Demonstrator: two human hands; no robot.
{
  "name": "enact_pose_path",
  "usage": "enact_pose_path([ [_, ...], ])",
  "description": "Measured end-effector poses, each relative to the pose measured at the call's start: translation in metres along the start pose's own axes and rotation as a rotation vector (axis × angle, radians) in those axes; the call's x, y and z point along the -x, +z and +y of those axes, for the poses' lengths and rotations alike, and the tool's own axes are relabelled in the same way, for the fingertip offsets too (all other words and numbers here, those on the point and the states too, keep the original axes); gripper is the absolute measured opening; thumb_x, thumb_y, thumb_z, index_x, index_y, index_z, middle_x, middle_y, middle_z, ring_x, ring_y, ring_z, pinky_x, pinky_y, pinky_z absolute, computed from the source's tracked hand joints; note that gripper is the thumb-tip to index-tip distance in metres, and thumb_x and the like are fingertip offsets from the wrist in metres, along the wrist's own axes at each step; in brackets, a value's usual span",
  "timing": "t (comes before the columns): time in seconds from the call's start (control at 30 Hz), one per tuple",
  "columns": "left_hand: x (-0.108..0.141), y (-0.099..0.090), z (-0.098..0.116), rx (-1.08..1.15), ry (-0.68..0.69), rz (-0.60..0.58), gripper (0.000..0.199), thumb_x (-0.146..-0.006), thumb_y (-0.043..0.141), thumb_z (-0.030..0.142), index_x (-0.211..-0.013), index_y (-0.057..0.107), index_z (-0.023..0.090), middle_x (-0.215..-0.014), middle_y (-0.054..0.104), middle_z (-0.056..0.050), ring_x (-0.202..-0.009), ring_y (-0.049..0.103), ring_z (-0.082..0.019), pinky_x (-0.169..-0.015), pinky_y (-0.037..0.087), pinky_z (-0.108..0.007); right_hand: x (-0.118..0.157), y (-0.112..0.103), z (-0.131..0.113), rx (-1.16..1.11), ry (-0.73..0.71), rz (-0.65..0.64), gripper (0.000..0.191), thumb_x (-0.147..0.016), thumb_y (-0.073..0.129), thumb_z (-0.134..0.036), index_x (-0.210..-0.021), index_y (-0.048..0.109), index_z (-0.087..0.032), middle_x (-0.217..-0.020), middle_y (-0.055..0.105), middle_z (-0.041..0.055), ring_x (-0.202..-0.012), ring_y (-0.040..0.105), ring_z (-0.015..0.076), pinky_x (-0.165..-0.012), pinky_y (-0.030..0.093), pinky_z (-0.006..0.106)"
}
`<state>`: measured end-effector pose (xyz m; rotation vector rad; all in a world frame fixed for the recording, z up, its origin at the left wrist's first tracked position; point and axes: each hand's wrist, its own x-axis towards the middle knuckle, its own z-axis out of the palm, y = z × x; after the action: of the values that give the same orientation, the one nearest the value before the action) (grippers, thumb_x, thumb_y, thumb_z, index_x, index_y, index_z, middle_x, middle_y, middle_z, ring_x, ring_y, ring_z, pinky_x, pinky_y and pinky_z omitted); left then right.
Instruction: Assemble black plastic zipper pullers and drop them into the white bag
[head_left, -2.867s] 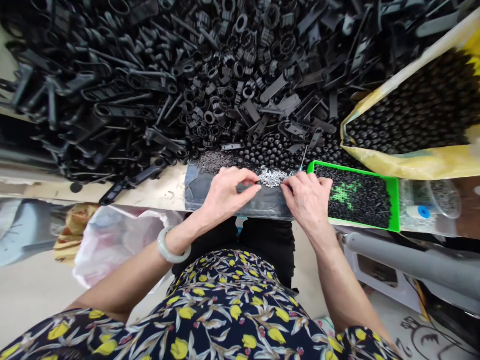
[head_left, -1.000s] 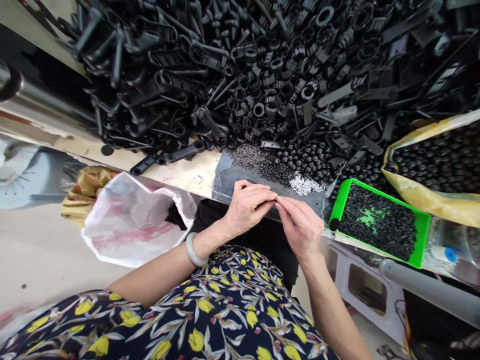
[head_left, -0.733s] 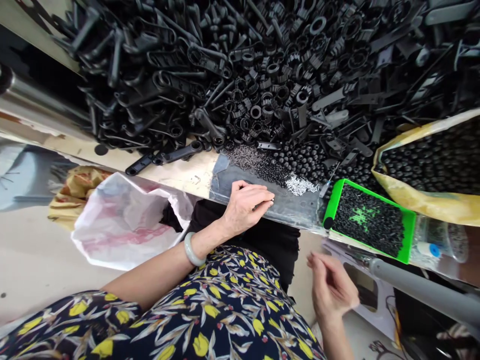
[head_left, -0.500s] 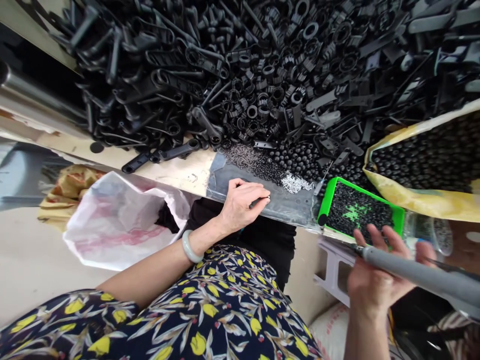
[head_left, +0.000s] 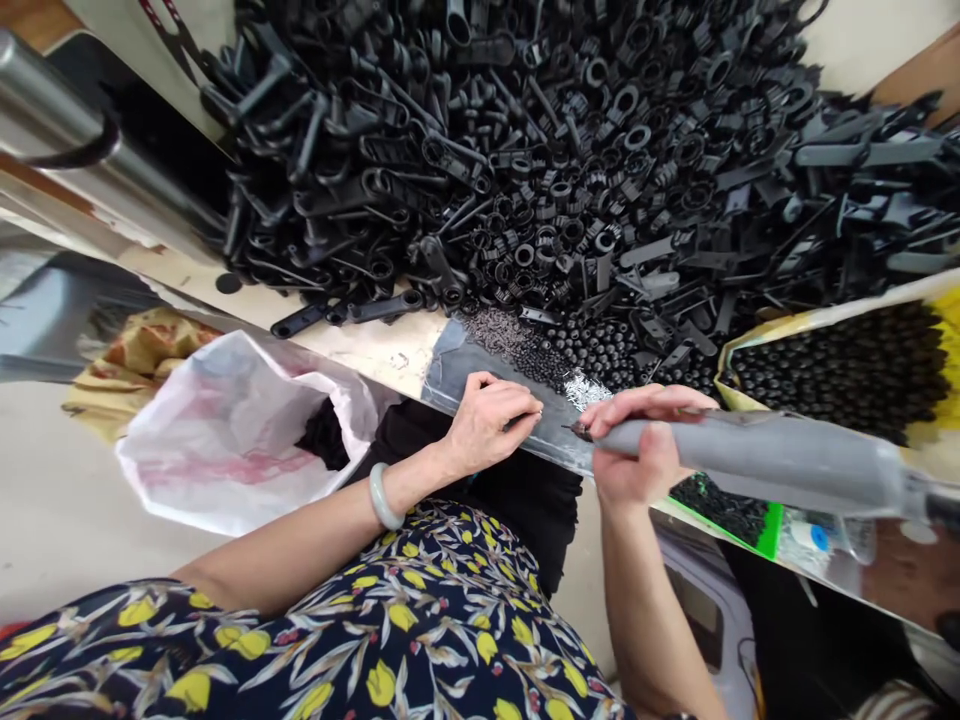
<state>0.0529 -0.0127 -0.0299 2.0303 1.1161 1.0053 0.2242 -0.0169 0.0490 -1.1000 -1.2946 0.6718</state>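
Note:
My left hand (head_left: pixel 491 422) is closed in a pinch over the dark grey mat (head_left: pixel 457 370) at the bench edge; a tiny thing shows at its fingertips, too small to name. Wrapped round a grey electric screwdriver (head_left: pixel 757 450) is my right hand (head_left: pixel 637 440), its thin dark tip pointing left toward my left hand, a short gap apart. Small silver pins (head_left: pixel 585 388) lie just beyond the screwdriver tip. Behind the mat are little brown-grey pieces (head_left: pixel 495 332) and black round beads (head_left: pixel 596 345).
A large heap of black plastic parts (head_left: pixel 525 150) covers the back. On the right are a yellow-edged bag of black beads (head_left: pixel 840 365) and a green tray (head_left: pixel 772 530), partly hidden. At the left hangs a white bag (head_left: pixel 217 440), near a metal cylinder (head_left: pixel 142 190).
My right hand has moved left from over the green tray to near the silver pins and has closed round the screwdriver. My left hand stays about in place. The view has shifted slightly.

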Motion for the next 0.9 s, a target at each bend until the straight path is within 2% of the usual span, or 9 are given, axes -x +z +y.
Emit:
enact_pose_path([
  [0.1,-0.001,0.0,0.002,-0.02,0.0,0.001,0.014,-0.103,0.057,0.027,-0.097,0.07,0.024,-0.1,0.083,-0.001,-0.102,0.075,-0.018,-0.099,0.033,-0.044,-0.004,0.025,0.007,-0.144,-0.047,0.129,0.017,-0.094,0.055,-0.043,-0.098,0.048,-0.027,-0.057,0.049,-0.0106,-0.038,0.044,0.0117,-0.042,0.048,0.026],
  [0.23,-0.002,-0.002,0.005,-0.028,-0.004,0.002,0.018,-0.104,0.056,0.028,-0.093,0.069,0.023,-0.098,0.082,-0.001,-0.099,0.075,-0.018,-0.097,0.034,-0.044,-0.005,0.038,0.01,-0.17,-0.06,0.104,0.014,-0.093,0.055,-0.038,-0.095,0.046,-0.028,-0.061,0.051,-0.0097,-0.04,0.044,0.0117,-0.042,0.047,0.025],
  [0.5,-0.001,-0.002,0.004,-0.029,0.018,0.014,0.016,-0.103,0.057,0.025,-0.094,0.069,0.023,-0.097,0.082,0.0,-0.099,0.074,-0.017,-0.096,0.033,-0.043,-0.006,0.039,0.014,-0.19,-0.078,0.076,0.009,-0.094,0.053,-0.034,-0.096,0.046,-0.029,-0.063,0.052,-0.0093,-0.041,0.043,0.0114,-0.041,0.045,0.024],
  [0.7,0.0,0.0,0.003,-0.025,-0.006,-0.018,0.016,-0.103,0.057,0.026,-0.096,0.071,0.024,-0.1,0.082,0.0,-0.101,0.073,-0.018,-0.098,0.033,-0.045,-0.003,0.04,0.015,-0.193,-0.063,0.077,0.014,-0.092,0.056,-0.033,-0.098,0.044,-0.03,-0.063,0.053,-0.0102,-0.042,0.046,0.0133,-0.044,0.047,0.027],
  [0.9,0.0,-0.004,-0.001,0.017,0.005,-0.049,0.013,-0.105,0.058,0.028,-0.103,0.071,0.023,-0.103,0.082,-0.002,-0.105,0.075,-0.019,-0.098,0.033,-0.043,0.001,0.037,0.022,-0.171,-0.106,0.047,0.017,-0.096,0.056,-0.035,-0.101,0.041,-0.03,-0.064,0.052,-0.0113,-0.043,0.046,0.013,-0.044,0.043,0.027],
])
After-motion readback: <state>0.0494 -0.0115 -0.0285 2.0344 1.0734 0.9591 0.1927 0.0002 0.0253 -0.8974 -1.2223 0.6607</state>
